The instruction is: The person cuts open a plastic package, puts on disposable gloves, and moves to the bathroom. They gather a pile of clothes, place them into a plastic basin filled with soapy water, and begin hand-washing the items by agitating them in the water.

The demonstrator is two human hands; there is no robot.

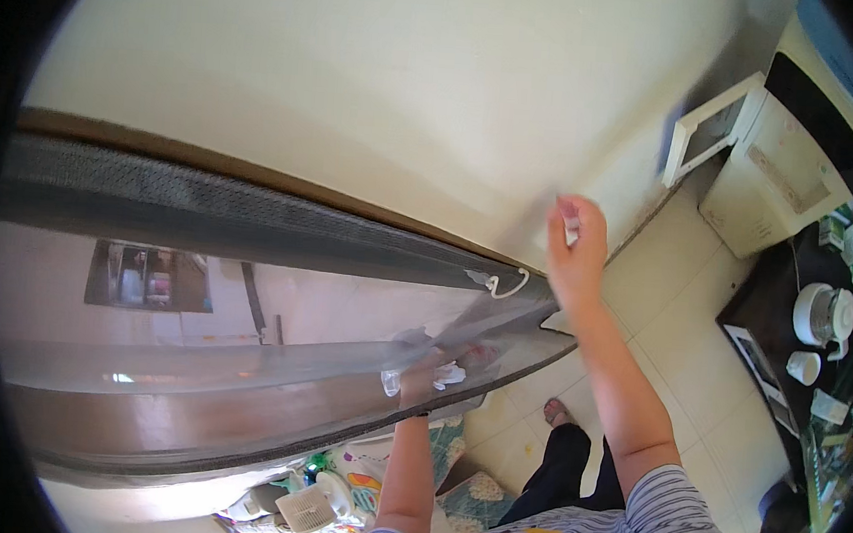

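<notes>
A sheer curtain with dark mesh edging (253, 223) hangs across the left side, with a see-through middle. My left hand (422, 361) is behind the sheer part, seen blurred through it; its fingers are hard to make out. White crumpled pieces (450, 375) show beside that hand, and I cannot tell whether it holds them. My right hand (578, 239) is raised in front of the pale wall, just beyond the curtain's narrow end, with its fingers curled. Something small and whitish shows between thumb and fingers, too blurred to identify. A white curved hook or cord (507, 285) is at the curtain's gathered end.
A dark table (769, 295) at right carries a glass kettle (825, 314) and a white cup (803, 368). Behind it stands a cream-coloured appliance (792, 164). Below the curtain lie patterned bedding (452, 444) and a pale slotted basket (305, 510). Tiled floor (663, 288) lies between.
</notes>
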